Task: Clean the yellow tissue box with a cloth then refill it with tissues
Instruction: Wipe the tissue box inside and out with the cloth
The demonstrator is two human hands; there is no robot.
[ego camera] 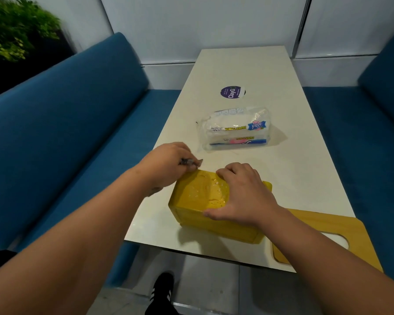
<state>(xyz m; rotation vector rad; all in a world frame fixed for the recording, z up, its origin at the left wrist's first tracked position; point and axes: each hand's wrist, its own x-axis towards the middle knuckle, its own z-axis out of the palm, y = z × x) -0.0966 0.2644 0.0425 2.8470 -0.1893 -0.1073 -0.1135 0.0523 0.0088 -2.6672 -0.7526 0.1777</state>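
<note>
Head view
Your left grip: your left hand (168, 162) is clenched on a small dark cloth (190, 161), only a scrap of it showing past your fingers, pressed at the far left corner of the yellow tissue box (198, 196).
Your right grip: your right hand (239, 192) lies spread over the top of the box, fingers at the far edge and thumb on the near side face, clamping it in place.
Box: it sits on the white surface (248, 71) near the front edge, turned at an angle, its top face glinting with wet spots.
Lid: a wooden lid (323, 226) with a rounded slot lies flat just right of the box, partly under your right forearm.
Tissues: a clear plastic pack of paper towels (236, 129) lies beyond the box, apart from it.
Sticker: a round purple sticker (232, 92) sits farther back on the surface.
Seats: blue benches (66, 123) flank both sides.
</note>
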